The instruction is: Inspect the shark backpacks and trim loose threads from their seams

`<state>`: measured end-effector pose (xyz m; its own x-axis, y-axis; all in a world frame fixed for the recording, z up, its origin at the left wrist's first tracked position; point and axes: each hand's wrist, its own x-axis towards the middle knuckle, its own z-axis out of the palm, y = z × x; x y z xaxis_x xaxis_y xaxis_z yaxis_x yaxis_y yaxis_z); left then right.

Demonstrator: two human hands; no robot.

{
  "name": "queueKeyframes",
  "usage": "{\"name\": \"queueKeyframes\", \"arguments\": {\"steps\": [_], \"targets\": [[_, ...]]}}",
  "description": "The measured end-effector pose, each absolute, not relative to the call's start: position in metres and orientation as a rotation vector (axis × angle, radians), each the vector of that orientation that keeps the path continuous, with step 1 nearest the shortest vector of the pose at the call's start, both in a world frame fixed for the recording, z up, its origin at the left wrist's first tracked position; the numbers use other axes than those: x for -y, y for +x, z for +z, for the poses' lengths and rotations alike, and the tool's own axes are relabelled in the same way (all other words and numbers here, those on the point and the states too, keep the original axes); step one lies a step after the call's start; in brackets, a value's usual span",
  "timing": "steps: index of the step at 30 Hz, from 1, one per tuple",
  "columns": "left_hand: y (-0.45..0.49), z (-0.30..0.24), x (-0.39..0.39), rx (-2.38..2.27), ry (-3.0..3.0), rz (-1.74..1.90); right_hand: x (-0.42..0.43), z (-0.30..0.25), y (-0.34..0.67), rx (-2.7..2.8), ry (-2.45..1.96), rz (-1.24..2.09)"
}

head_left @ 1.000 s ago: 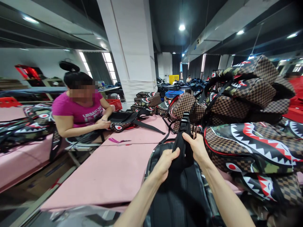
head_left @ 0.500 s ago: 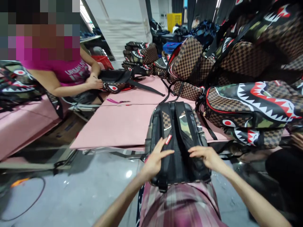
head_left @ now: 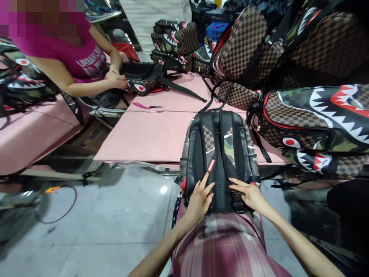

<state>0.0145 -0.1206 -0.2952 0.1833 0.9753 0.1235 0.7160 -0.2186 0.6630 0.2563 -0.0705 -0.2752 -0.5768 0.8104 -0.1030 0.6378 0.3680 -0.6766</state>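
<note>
The backpack (head_left: 220,154) bridges table (head_left: 150,134) and lap (head_left: 225,246) (left hand (head_left: 200,198), right hand (head_left: 250,194) atop), bag pile (head_left: 311,115) at right.

floor (head_left: 100,227): grey, glossy (lamp glare on it) | tables (head_left: 150,134): pink-topped | pillar (head_left: 155,13): white, far back

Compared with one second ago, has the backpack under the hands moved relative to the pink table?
Yes. The backpack, upright before, now lies flat, straps up: top on the edge of the pink table, bottom overhanging toward the person.

both hands flat on backpack (head_left: 220,154) — pink table (head_left: 144,134)
</note>
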Motion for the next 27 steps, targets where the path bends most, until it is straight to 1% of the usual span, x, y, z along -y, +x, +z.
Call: {"name": "queueKeyframes", "arguments": {"steps": [7, 12, 17, 20, 23, 27], "targets": [[0.022, -0.304, 0.130, -1.705, 2.169, 0.645, 0.070, -0.281, 0.256, 2.434, -1.315, 1.068], [0.020, -0.304, 0.129, -1.677, 2.182, 0.620, 0.068, -0.277, 0.257, 2.479, -1.281, 1.107], [0.014, -0.302, 0.130, -1.639, 2.163, 0.651, 0.071, -0.271, 0.258, 2.451, -1.232, 1.176], [0.009, -0.302, 0.134, -1.591, 2.143, 0.711, 0.072, -0.262, 0.265, 2.326, -1.165, 1.293], [0.006, -0.299, 0.132, -1.581, 2.020, 0.827, 0.069, -0.248, 0.271, 2.125, -1.182, 1.356], [0.011, -0.287, 0.109, -1.714, 1.578, 1.014, 0.061, -0.234, 0.263, 1.976, -1.336, 1.263]]}}
